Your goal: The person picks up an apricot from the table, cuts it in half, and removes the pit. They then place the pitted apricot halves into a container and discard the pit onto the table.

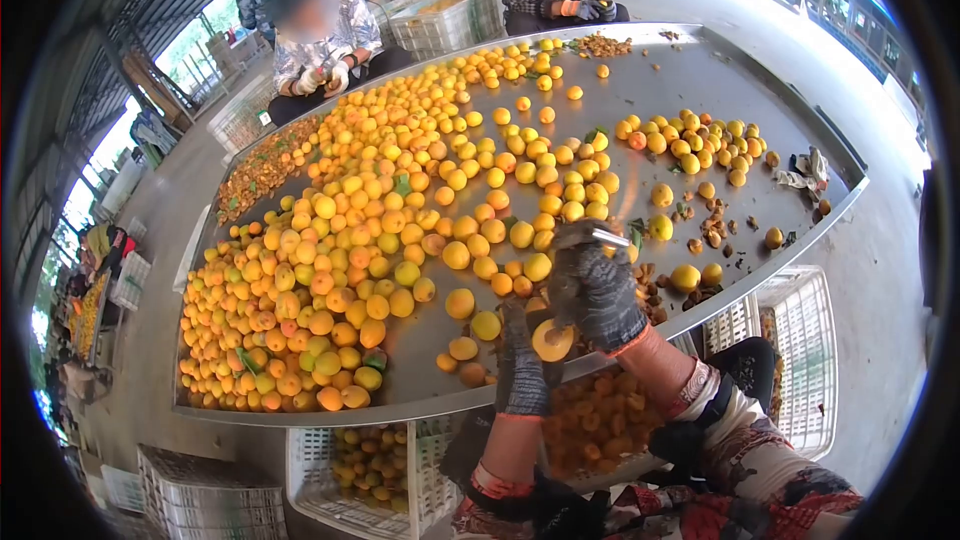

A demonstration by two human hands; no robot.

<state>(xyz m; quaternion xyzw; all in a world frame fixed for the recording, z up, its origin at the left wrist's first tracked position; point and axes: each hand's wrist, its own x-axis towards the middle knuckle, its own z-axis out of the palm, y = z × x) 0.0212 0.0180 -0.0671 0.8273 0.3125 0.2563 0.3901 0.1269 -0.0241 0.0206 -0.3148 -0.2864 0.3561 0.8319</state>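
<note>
Position of the opened fruit relative to the two gloved hands. The opened fruit (552, 340) is located between the hands, just right of the left hand (522, 375) and below the fingers of the right hand (600, 290); neither hand can be judged clearly nearer. Its cut face, with a round hollow at the centre, is turned toward the viewer. The right hand is curled, and a slim metallic tool (610, 237) is gripped at its upper side, the long axis being directed crosswise over the knuckles, apart from the cut face. The left hand is held upright with its fingers drawn together; whether the fruit is pinched by it alone cannot be told. A large heap of whole fruit (330, 260) is spread on the metal table (725, 70) ahead and to the left of the hands. Opened pieces (590, 425) are contained below them, beyond the near rim. No brand, label or writing can be read.
</note>
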